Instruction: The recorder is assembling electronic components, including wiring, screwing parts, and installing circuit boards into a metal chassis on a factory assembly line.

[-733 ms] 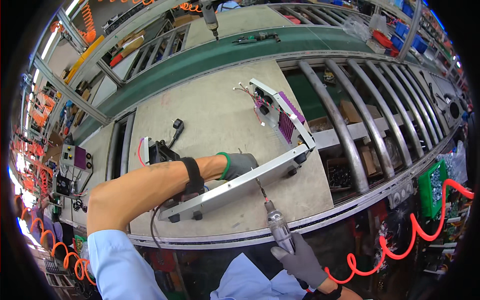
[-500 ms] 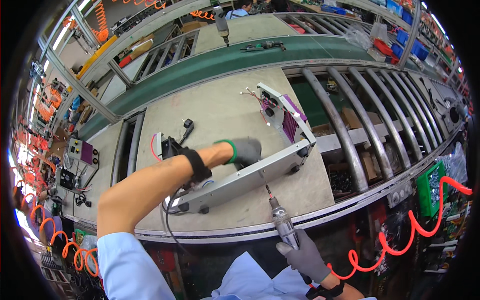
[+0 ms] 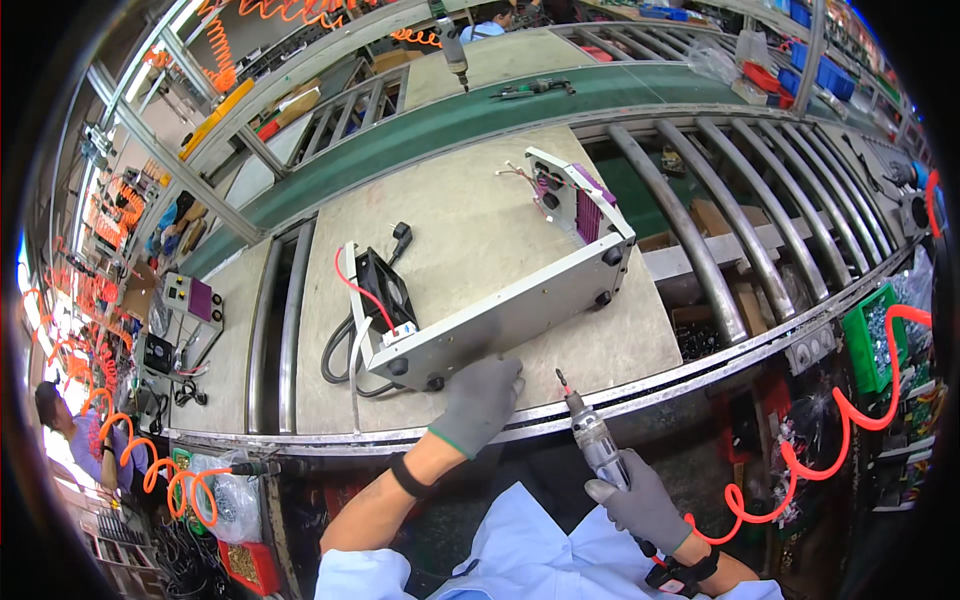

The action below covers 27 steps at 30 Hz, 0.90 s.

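Green bin (image 3: 857, 345), right of frame: small silvery pieces. Red bin (image 3: 238, 579), lower left: small brassy ones. Mid-frame on the counter (image 3: 450, 225), a grey metal chassis (image 3: 510, 322) with black fan (image 3: 378, 282) and purple finned block (image 3: 590, 214). Right hand (image 3: 640, 503) grips a power driver (image 3: 598, 445); left hand (image 3: 482, 402), near the chassis: cannot tell if holding.

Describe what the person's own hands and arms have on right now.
The left hand and right hand both wear grey gloves. The left glove has a green edge at the wrist. A black band circles the left wrist, and a black strap circles the right. Light blue sleeves cover the upper arms; the left forearm is bare.
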### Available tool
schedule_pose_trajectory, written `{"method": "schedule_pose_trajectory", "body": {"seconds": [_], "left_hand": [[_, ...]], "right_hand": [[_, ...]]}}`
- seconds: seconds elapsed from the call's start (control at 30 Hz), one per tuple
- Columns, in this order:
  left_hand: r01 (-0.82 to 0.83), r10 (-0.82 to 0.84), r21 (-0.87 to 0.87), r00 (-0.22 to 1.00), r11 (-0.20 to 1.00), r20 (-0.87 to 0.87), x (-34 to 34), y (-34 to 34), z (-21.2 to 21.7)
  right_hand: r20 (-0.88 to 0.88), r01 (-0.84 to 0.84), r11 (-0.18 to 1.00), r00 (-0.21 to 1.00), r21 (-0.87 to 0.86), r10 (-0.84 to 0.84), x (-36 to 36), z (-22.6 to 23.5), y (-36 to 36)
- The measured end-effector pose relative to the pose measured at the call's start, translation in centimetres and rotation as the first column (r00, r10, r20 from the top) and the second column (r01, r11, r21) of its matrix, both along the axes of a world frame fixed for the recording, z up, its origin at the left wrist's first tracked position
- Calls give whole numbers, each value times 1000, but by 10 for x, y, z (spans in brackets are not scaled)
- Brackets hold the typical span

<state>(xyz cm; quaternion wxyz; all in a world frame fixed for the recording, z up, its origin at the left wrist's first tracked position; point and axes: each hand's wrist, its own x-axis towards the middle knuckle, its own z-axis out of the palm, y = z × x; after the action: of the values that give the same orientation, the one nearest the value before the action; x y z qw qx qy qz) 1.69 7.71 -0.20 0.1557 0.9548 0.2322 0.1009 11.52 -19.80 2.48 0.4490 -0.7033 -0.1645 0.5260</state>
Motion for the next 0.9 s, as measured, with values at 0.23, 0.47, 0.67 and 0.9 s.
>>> {"method": "schedule_pose_trajectory", "body": {"seconds": [0.23, 0.47, 0.67, 0.9], "left_hand": [[-59, 203, -561, 959, 826, 197, -9, 5, -1], [123, 468, -992, 877, 2, 109, -41, -10, 12], [213, 486, -972, 863, -104, 137, -57, -13, 0], [219, 504, -962, 856, -162, 110, -59, -21, -11]], "right_hand": [[18, -41, 999, 999, 15, 41, -14, 5, -2], [20, -159, 987, 987, 30, 158, -30, 2, 1], [126, -206, 978, 972, 40, 200, -39, -6, 3], [118, -203, 974, 974, 102, 191, -37, -10, 4]]}}
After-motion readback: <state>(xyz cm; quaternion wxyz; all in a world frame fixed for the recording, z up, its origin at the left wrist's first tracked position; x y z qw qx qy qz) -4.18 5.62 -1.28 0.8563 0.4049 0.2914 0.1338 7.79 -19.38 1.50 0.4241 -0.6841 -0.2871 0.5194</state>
